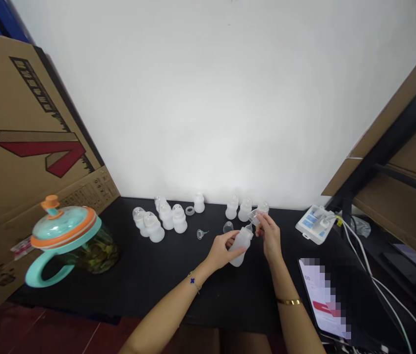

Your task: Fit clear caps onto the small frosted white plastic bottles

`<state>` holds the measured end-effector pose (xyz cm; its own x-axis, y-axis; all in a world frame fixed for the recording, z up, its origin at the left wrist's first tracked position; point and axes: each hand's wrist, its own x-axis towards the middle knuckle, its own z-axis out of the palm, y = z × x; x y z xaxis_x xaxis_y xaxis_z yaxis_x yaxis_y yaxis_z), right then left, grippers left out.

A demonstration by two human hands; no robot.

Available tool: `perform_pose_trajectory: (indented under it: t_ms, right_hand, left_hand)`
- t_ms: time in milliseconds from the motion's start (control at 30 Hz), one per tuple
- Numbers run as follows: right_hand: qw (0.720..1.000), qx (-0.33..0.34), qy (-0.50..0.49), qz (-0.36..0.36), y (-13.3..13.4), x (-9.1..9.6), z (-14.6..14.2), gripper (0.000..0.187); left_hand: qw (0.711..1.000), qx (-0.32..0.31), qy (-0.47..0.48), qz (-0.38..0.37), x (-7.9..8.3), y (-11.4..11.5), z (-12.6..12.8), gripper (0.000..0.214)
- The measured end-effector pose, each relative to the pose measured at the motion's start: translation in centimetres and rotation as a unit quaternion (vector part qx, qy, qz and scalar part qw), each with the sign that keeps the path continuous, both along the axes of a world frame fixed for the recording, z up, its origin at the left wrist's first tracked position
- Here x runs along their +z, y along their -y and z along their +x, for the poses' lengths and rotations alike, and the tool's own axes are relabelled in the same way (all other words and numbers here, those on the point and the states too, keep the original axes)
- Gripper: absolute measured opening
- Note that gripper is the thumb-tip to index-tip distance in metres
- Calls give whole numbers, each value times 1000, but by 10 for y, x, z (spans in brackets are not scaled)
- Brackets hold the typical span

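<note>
The left hand's fingers are wrapped around a white bottle, and the right hand's fingers pinch a clear cap. The bottle leans, its long axis running from near left to far right, with the cap just beyond its upper end, on the right hand's side.
</note>
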<state>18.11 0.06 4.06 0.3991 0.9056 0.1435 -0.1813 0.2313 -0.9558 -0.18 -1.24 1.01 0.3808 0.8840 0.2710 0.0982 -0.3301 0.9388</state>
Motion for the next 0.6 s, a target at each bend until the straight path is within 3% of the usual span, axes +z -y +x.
perform_pose_trajectory:
  t_ms: [600]
  right_hand:
    - [999,49,19,-1,3,2,-5,50]
  left_hand:
    - [1000,18,17,-10,0,-1,0,62]
